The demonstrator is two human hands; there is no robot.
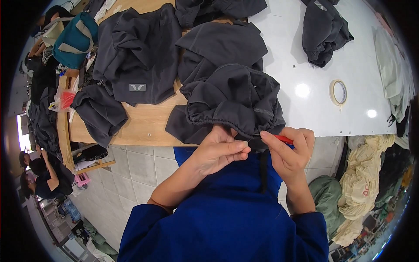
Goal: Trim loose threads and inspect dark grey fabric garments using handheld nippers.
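Observation:
A dark grey garment (235, 94) with a gathered elastic edge lies bunched at the table's front edge, right before me. My left hand (220, 150) is at that edge, some fingers tucked beneath the fabric. Its thumb and fingertips press together; whatever is between them is too small to make out. My right hand (290, 153) is closed around a slim red tool (283, 139), mostly hidden by the fingers, so its exact kind does not show. The right thumb and forefinger tip meet the garment's edge. A dark strap hangs below, between my hands.
More dark grey garments (135, 56) cover the wooden table (144, 126) at left. On the white tabletop (323, 109) are a roll of tape (338, 92) and another dark garment (325, 32). Cream cloth (366, 174) is heaped at right. Other people (48, 174) are at far left.

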